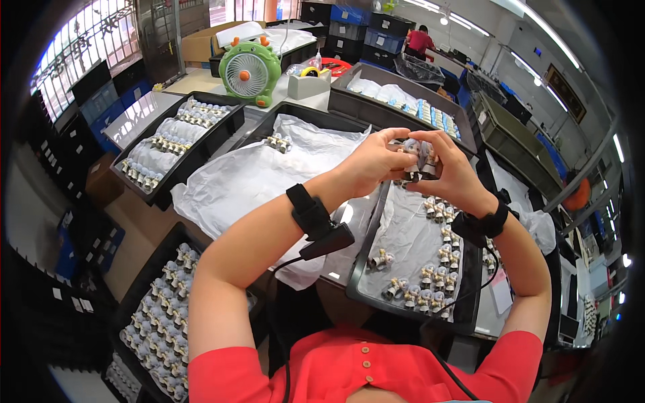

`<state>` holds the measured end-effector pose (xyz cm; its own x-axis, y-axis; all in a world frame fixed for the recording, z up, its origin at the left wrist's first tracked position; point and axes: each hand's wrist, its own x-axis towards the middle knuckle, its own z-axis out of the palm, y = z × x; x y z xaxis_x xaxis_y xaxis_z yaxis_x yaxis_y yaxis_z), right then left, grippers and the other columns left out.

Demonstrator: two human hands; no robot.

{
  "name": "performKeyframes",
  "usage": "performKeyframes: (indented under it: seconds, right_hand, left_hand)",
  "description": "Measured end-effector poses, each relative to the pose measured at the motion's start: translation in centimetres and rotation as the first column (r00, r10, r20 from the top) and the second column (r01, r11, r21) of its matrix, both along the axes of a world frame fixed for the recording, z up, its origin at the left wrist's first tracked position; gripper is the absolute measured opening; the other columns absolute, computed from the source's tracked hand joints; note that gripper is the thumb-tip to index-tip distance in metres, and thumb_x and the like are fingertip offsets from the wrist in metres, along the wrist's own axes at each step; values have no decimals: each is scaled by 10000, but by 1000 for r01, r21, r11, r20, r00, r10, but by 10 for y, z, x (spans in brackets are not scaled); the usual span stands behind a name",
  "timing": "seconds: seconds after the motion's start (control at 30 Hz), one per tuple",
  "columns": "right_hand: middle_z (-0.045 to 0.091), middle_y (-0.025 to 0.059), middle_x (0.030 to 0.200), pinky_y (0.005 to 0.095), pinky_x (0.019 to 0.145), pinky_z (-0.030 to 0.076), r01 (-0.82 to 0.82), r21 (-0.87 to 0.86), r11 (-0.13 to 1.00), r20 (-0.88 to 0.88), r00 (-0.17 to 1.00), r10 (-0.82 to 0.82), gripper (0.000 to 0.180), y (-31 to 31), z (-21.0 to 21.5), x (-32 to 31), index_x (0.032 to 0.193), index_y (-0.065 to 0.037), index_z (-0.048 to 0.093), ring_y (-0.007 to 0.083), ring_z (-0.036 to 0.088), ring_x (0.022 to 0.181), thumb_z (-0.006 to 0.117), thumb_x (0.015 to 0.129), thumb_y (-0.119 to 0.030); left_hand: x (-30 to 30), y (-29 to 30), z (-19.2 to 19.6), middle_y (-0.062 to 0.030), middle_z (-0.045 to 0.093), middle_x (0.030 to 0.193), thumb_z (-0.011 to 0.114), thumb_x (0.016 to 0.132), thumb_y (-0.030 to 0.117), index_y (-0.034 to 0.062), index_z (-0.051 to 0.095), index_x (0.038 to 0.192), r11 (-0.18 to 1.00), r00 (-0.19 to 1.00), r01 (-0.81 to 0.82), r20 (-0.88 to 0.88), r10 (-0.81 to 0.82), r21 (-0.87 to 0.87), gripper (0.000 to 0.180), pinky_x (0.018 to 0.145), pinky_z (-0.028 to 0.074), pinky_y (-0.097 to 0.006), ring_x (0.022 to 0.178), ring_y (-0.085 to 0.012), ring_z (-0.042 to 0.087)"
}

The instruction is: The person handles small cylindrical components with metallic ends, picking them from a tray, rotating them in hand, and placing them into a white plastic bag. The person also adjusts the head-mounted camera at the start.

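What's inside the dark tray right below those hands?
Small pale-haired figurines rest on a white sheet. That sheet hides the bottom of the tray, and the right hand covers part of its far end.

A barred window [87, 54] is seen at ten o'clock, brown floor [138, 232] is exposed at nine, blue and black crates [348, 31] are stacked at twelve, a grey wall [517, 87] is lit by fluorescent tubes [550, 33] at two

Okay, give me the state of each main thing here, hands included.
Left hand: closed on held figurines
Right hand: closed on held figurines
Held figurines: raised between both hands
Near right tray: partly filled
Middle tray: sparsely filled
White paper: crumpled
Lower left tray: crowded with contents
Green fan: upright, spinning unclear
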<state>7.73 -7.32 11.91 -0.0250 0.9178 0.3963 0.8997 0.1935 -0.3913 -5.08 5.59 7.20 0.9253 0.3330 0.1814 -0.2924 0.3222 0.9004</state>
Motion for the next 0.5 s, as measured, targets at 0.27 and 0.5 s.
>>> performKeyframes:
  seconds: [0.27, 0.5]
  right_hand:
    - [471, 69, 1058, 251, 688, 468, -92, 1, 996, -61, 994, 92, 800, 44, 16, -28, 1244, -73, 402, 148, 522, 871, 833, 575, -160]
    - [467, 80, 1076, 291, 701, 476, -146, 23, 989, 11, 989, 146, 672, 83, 6, -45, 1158, -48, 462, 167, 551, 848, 816, 596, -150]
  left_hand:
    - [-42, 40, 11, -92, 590, 1010, 601, 835, 58, 21, 305, 1326, 994, 997, -68, 45, 64, 89, 575, 779, 517, -265, 891, -131, 602]
    - [-58, 76, -15, -79, 595, 1005, 620, 832, 77, 30, 305, 1326, 994, 986, -108, 124, 110, -28, 587, 786, 508, -252, 907, -126, 598]
